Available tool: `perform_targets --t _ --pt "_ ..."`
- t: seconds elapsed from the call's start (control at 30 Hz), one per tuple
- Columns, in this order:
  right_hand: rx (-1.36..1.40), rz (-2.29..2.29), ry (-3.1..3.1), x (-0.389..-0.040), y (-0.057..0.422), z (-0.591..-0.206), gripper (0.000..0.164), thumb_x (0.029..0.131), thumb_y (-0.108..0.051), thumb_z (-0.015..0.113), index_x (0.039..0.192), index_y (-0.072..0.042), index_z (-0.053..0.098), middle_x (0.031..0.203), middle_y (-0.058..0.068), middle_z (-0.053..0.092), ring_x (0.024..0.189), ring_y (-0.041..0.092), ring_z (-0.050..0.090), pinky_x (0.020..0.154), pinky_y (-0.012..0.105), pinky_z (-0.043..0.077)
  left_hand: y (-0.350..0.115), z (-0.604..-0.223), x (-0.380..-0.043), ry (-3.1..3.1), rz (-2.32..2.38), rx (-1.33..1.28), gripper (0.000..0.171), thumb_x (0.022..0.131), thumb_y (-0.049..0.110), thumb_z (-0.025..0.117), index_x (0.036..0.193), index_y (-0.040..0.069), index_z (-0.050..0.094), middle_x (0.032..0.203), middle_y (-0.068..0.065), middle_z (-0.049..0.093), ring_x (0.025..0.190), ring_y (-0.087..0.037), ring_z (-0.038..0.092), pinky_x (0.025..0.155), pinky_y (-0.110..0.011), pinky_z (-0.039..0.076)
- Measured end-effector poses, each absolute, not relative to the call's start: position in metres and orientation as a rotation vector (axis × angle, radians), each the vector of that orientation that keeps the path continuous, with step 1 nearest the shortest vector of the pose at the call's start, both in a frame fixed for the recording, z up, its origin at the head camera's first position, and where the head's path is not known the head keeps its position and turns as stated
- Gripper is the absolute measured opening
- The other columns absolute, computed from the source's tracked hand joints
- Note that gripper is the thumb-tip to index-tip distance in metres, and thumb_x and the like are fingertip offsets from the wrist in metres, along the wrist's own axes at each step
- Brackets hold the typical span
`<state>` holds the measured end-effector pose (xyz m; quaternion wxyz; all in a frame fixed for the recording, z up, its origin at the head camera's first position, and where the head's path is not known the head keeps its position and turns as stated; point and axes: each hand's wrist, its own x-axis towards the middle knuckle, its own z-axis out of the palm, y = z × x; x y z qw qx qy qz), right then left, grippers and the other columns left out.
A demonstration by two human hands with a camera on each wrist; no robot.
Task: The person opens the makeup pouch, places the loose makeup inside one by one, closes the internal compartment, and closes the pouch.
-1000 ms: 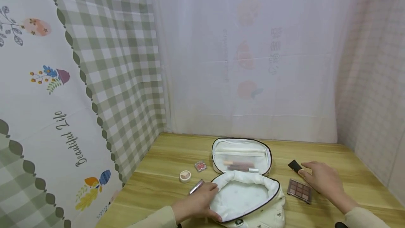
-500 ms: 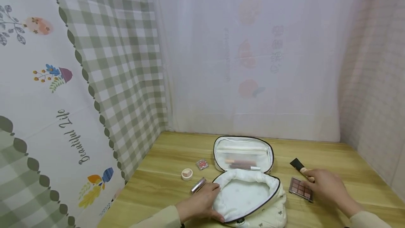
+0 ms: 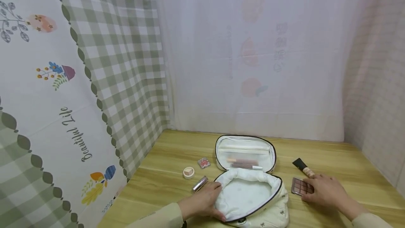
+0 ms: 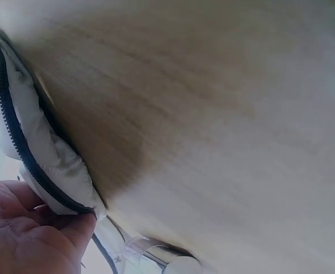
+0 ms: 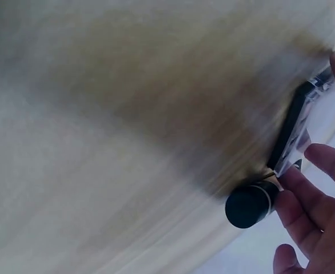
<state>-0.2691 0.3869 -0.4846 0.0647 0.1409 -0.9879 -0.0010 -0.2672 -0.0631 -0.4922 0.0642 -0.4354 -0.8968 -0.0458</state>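
Note:
My left hand grips the black-zippered rim of a cream makeup bag, which gapes wide with its white lining showing. In the left wrist view, the fingers and thumb curl at the zipper edge. At the right, my right hand pinches the edges of an eyeshadow palette lying on the table, its thumb at one side and fingers at the other. In the right wrist view, the fingertips also lie close to the black cap of a beige tube.
The bag's raised lid has a mesh pocket holding slim tubes. Left of the bag lie a silvery-pink tube, a round three-colour compact and a small square red compact. Curtains enclose the wooden table.
My right hand has moved from the beige tube toward me, onto the eyeshadow palette. The left hand keeps its hold on the bag rim. The head view has shifted slightly.

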Motion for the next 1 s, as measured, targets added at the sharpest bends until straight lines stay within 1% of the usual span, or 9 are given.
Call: perform_targets --t 0.13,0.27,0.47,0.63,0.7,0.77,0.87,0.97,1.0 --pt "0.441 0.024 -3.047 -0.271 0.389 -0.482 0.075 0.07 -0.065 0.077 0.114 -0.005 0.071 0.108 0.023 0.065 0.095 0.045 0.059 0.073 0.064 0.044 -0.062 -0.49 -0.267 -2.747 -0.125 -1.306 0.093 0.068 0.065 0.08 0.127 -0.002 0.055 0.128 -0.011 0.054 0.117 -0.02 0.052 0.102 -0.027 0.042" --pt "0.457 0.053 -3.07 -0.272 0.389 -0.479 0.077 0.068 -0.063 0.079 0.116 -0.004 0.071 0.109 0.022 0.066 0.097 0.046 0.058 0.074 0.065 0.044 -0.062 -0.491 -0.268 -2.785 -0.119 -1.285 0.093 0.068 0.065 0.081 0.128 -0.001 0.054 0.13 -0.012 0.054 0.119 -0.021 0.052 0.103 -0.026 0.041" --pt "0.453 0.085 -3.063 -0.273 0.388 -0.477 0.076 0.067 -0.063 0.08 0.114 -0.004 0.071 0.105 0.018 0.067 0.095 0.044 0.059 0.075 0.063 0.044 -0.061 -0.491 -0.269 -2.812 -0.099 -1.265 0.095 0.068 0.065 0.081 0.13 -0.001 0.054 0.133 -0.012 0.053 0.122 -0.02 0.052 0.104 -0.026 0.04" --pt "0.418 0.089 -3.048 -0.274 0.385 -0.478 0.076 0.066 -0.064 0.08 0.111 -0.003 0.071 0.103 0.02 0.066 0.093 0.043 0.06 0.074 0.062 0.043 -0.059 -0.491 -0.269 -2.848 -0.096 -1.252 0.096 0.068 0.065 0.081 0.132 -0.001 0.053 0.135 -0.011 0.051 0.124 -0.02 0.051 0.105 -0.025 0.039" --pt "0.406 0.094 -3.038 -0.275 0.383 -0.479 0.076 0.066 -0.064 0.08 0.109 -0.003 0.071 0.102 0.018 0.066 0.09 0.039 0.06 0.072 0.061 0.044 -0.059 -0.49 -0.268 -2.868 -0.105 -1.241 0.096 0.068 0.065 0.081 0.133 -0.001 0.053 0.135 -0.011 0.051 0.124 -0.02 0.051 0.105 -0.025 0.039" --pt "0.396 0.106 -3.023 -0.275 0.38 -0.478 0.074 0.064 -0.063 0.081 0.108 -0.004 0.072 0.101 0.015 0.066 0.086 0.034 0.06 0.07 0.058 0.044 -0.059 -0.489 -0.267 -2.883 -0.116 -1.234 0.096 0.068 0.064 0.082 0.133 -0.001 0.053 0.136 -0.012 0.051 0.125 -0.02 0.051 0.105 -0.025 0.039" --pt "0.388 0.121 -2.99 -0.276 0.378 -0.474 0.065 0.063 -0.059 0.083 0.101 -0.008 0.071 0.094 0.008 0.065 0.079 0.026 0.056 0.065 0.054 0.044 -0.06 -0.489 -0.267 -2.885 -0.12 -1.234 0.096 0.068 0.064 0.082 0.133 -0.001 0.053 0.135 -0.012 0.051 0.125 -0.02 0.051 0.105 -0.026 0.039" --pt "0.385 0.112 -2.949 -0.277 0.376 -0.468 0.06 0.063 -0.054 0.084 0.099 -0.009 0.069 0.092 0.009 0.065 0.079 0.028 0.057 0.064 0.057 0.045 -0.06 -0.489 -0.267 -2.871 -0.12 -1.243 0.096 0.068 0.064 0.082 0.132 -0.001 0.054 0.135 -0.012 0.052 0.124 -0.02 0.051 0.105 -0.026 0.039" --pt "0.375 0.11 -2.938 -0.277 0.376 -0.465 0.06 0.063 -0.053 0.084 0.099 -0.009 0.07 0.093 0.011 0.065 0.081 0.031 0.058 0.065 0.058 0.045 -0.06 -0.49 -0.267 -2.863 -0.118 -1.247 0.095 0.068 0.064 0.082 0.132 -0.001 0.054 0.134 -0.012 0.052 0.123 -0.02 0.051 0.105 -0.026 0.039"
